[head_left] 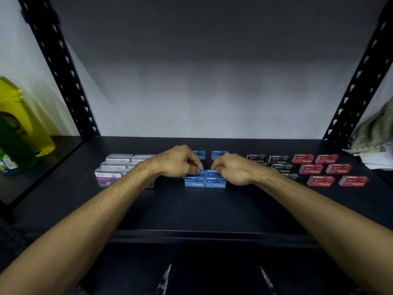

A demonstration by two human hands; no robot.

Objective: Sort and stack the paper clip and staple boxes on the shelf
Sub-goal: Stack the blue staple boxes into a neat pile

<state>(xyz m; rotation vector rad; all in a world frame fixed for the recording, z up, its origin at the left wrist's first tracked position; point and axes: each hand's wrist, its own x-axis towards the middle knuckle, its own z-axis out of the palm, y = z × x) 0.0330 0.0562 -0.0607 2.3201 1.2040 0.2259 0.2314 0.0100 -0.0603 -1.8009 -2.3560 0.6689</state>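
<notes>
On the dark shelf (212, 209) stands a small stack of blue staple boxes (205, 183), two wide and at least two high. My left hand (178, 161) pinches the upper left blue box (196, 172) with curled fingers. My right hand (234, 169) pinches the upper right blue box (213, 172). Two more blue boxes (219, 154) lie behind the hands. Clear paper clip boxes (116, 169) sit in rows at the left. Black staple boxes (278, 160) and red staple boxes (331, 169) lie spread out to the right.
Black perforated uprights (63, 67) frame the shelf on both sides. Yellow and green bottles (19, 128) stand on the neighbouring shelf at the left. Crumpled cloth (374, 133) lies at the far right. The shelf's front edge (212, 233) runs below my forearms.
</notes>
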